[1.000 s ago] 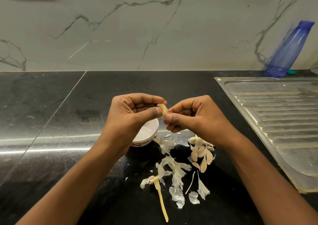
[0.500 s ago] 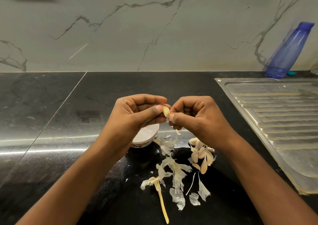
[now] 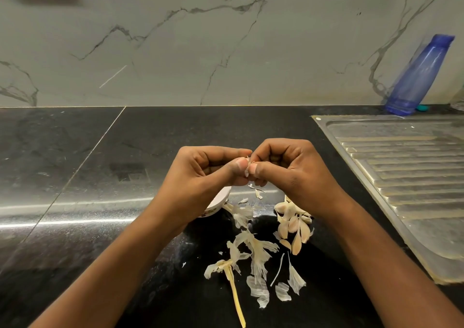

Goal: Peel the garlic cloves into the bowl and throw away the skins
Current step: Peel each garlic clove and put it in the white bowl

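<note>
- The small pale garlic clove [image 3: 247,169] sits between the two thumb tips, held above the surface. It is mostly hidden, and only a sliver with frayed papery skin shows.
- The left hand [image 3: 200,177] pinches the clove from the left. Its thumb lies across the front and its fingers are curled tight into the palm, knuckles up.
- The right hand [image 3: 293,172] pinches the same clove from the right. Its thumb tip meets the left thumb, and its fingers are curled under in the same way.
- Both forearms come in from the bottom corners, and the fists touch at the middle.
- The small round white bowl [image 3: 221,198] stands on the surface just below the left hand, mostly covered by that wrist. What it contains cannot be seen.
- A cluster of unpeeled pinkish-cream garlic cloves [image 3: 291,223] lies under the right wrist, near the bowl but apart from it.
- Thin whitish garlic skins [image 3: 256,255] are scattered between the forearms, and a few flakes lie right under the thumbs.
- A long yellowish dry garlic stem [image 3: 234,295] lies among the skins, pointing towards the person.
- All of this rests on the glossy black stone surface [image 3: 100,177].
- A ribbed steel drainboard [image 3: 401,177] is set into the surface on the right.
- A translucent blue plastic bottle [image 3: 419,76] leans against the grey-veined marble wall [image 3: 175,38] behind the drainboard.
</note>
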